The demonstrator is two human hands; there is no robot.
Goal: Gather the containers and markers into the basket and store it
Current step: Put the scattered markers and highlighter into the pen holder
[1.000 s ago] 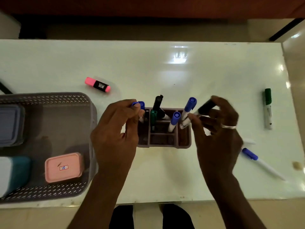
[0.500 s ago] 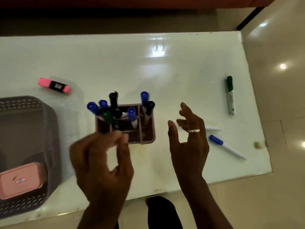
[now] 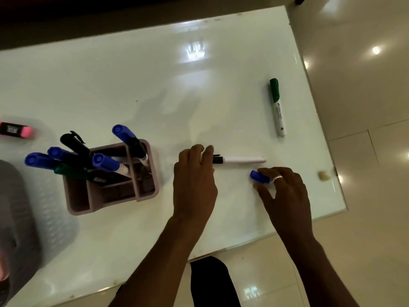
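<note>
A mauve marker holder (image 3: 115, 199) stands left of centre on the white table (image 3: 155, 85), with several blue, black and green capped markers leaning in it. My left hand (image 3: 193, 180) pinches the left end of a white marker (image 3: 243, 160) that lies flat on the table. My right hand (image 3: 285, 193), wearing a ring, grips a blue-capped marker (image 3: 259, 176) between thumb and fingers; its body is hidden under the hand. Only a blurred corner of the grey basket (image 3: 15, 196) shows at the left edge.
A green-capped marker (image 3: 277, 107) lies alone near the table's right edge. A pink highlighter (image 3: 15, 130) lies at the far left. A small beige scrap (image 3: 323, 175) sits by the right corner. Tiled floor surrounds the table on the right and front.
Both hands left the marker holder and moved right; the left went to the white marker, the right to the blue-capped one. The view swung right, pushing the basket almost out of frame.
</note>
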